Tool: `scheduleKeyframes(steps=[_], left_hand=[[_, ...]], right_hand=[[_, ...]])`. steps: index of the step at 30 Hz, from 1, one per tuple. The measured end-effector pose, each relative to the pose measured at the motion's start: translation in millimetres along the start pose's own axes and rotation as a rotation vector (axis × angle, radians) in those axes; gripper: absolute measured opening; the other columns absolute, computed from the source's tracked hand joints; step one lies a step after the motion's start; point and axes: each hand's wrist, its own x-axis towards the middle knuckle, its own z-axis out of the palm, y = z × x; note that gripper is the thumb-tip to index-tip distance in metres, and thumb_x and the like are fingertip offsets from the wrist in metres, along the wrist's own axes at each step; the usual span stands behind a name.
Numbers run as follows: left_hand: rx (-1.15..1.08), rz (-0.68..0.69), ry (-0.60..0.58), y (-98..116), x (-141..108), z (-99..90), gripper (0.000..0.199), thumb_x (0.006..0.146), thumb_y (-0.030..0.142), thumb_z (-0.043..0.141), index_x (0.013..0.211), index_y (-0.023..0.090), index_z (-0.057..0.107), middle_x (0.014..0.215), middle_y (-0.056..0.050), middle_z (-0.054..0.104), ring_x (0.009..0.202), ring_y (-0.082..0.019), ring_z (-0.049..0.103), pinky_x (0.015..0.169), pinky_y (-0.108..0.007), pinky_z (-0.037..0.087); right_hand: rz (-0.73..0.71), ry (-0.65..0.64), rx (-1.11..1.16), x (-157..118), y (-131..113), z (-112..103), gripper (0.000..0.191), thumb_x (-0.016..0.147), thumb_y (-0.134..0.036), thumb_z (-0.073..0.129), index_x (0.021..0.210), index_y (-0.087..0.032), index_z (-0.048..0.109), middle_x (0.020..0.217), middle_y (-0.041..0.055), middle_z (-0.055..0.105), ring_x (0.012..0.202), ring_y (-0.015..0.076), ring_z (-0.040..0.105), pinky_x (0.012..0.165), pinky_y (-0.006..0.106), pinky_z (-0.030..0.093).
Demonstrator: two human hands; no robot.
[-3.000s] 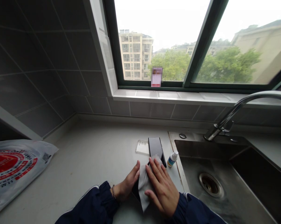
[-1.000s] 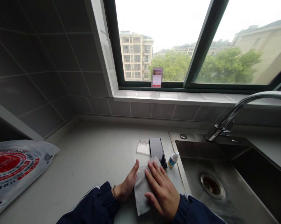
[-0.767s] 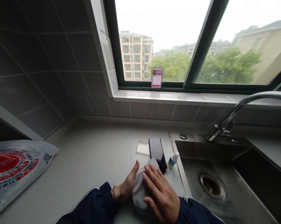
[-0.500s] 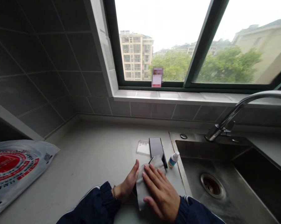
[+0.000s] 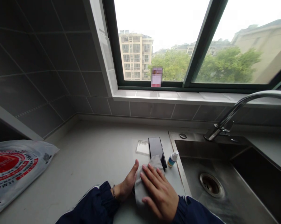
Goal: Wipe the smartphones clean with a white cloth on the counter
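A grey cloth (image 5: 140, 193) is spread beneath my right hand (image 5: 160, 191), which lies flat on it with fingers stretched out. At the cloth's left edge, my left hand (image 5: 127, 185) has its thumb up and its other fingers curled out of sight around something dark and flat. The cloth covers nearly all of that dark thing. Just beyond the cloth, a smartphone (image 5: 156, 146) lies on the counter, its lower end partly behind the cloth. A clear phone case (image 5: 142, 147) is at its left, and a small white-capped spray bottle (image 5: 172, 159) stands at its right.
The steel sink (image 5: 185, 174) with its drain (image 5: 211, 185) takes up the right side, under a curved chrome tap (image 5: 224, 115). A printed plastic bag (image 5: 21, 168) lies on the white counter (image 5: 91, 149) at the left. A window sill (image 5: 168, 95) runs along the back.
My right hand and the cloth have shifted slightly left. The dark corner that showed at the cloth's upper edge is now covered. My left hand has barely moved.
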Motion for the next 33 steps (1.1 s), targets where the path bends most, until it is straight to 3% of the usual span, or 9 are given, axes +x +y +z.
scheduleKeyframes(steps=[4,11,15,20,25,29,33], left_hand=[[0.082,0.071,0.046,1.1,-1.0,5.8,0.074,0.092,0.064,0.025,0.137,0.010,0.050,0.126,-0.016,0.064,0.126,-0.030,0.052,0.112,-0.042,0.029],[-0.076,0.009,0.005,-0.6,4.4,3.7,0.084,0.087,0.072,0.026,0.135,0.009,0.051,0.119,-0.018,0.066,0.118,-0.032,0.058,0.106,-0.044,0.036],[-0.048,0.042,0.007,2.7,3.8,8.5,0.082,0.088,0.071,0.026,0.136,0.009,0.051,0.119,-0.018,0.066,0.116,-0.032,0.059,0.105,-0.044,0.037],[0.047,0.039,0.049,3.7,-0.1,9.1,0.079,0.090,0.069,0.023,0.139,0.012,0.048,0.126,-0.016,0.064,0.124,-0.032,0.053,0.109,-0.045,0.033],[0.106,0.044,0.013,0.1,0.5,2.5,0.067,0.094,0.060,0.029,0.140,0.015,0.047,0.137,-0.012,0.057,0.135,-0.028,0.043,0.116,-0.042,0.022],[0.277,0.171,0.116,0.8,-0.1,3.2,0.049,0.092,0.045,0.050,0.132,0.020,0.057,0.141,-0.006,0.054,0.139,-0.024,0.036,0.120,-0.038,0.015],[0.397,0.201,0.215,1.9,-1.8,3.2,0.037,0.087,0.040,0.057,0.115,0.019,0.070,0.127,-0.007,0.065,0.129,-0.027,0.048,0.117,-0.041,0.024]], right_hand=[[0.108,0.065,-0.034,-1.4,8.6,2.4,0.067,0.096,-0.037,0.045,0.153,-0.011,0.022,0.158,0.0154,0.018,0.145,0.0358,0.018,0.112,0.052,0.031],[-0.069,-0.022,0.021,1.8,-10.6,-2.6,0.069,0.097,-0.053,0.040,0.152,-0.014,0.026,0.158,0.0092,0.020,0.146,0.0329,0.018,0.116,0.051,0.025],[-0.039,-0.019,0.011,1.0,-4.0,-3.0,0.064,0.097,-0.045,0.043,0.152,-0.016,0.027,0.158,0.0089,0.020,0.145,0.0316,0.020,0.115,0.049,0.027],[0.097,0.057,-0.016,-0.3,10.3,-0.8,0.064,0.096,-0.035,0.046,0.152,-0.013,0.024,0.158,0.0126,0.020,0.145,0.0341,0.021,0.112,0.050,0.031],[0.097,0.069,-0.028,-0.6,11.3,0.1,0.067,0.096,-0.038,0.045,0.153,-0.012,0.022,0.158,0.0144,0.018,0.145,0.0361,0.017,0.112,0.052,0.030],[0.092,0.083,-0.024,-0.8,10.9,1.9,0.068,0.096,-0.041,0.045,0.153,-0.012,0.021,0.158,0.0150,0.018,0.145,0.0368,0.016,0.113,0.052,0.028],[0.088,0.087,-0.033,-0.6,10.7,2.6,0.069,0.096,-0.042,0.045,0.153,-0.010,0.021,0.158,0.0172,0.017,0.145,0.0385,0.016,0.112,0.054,0.027]])
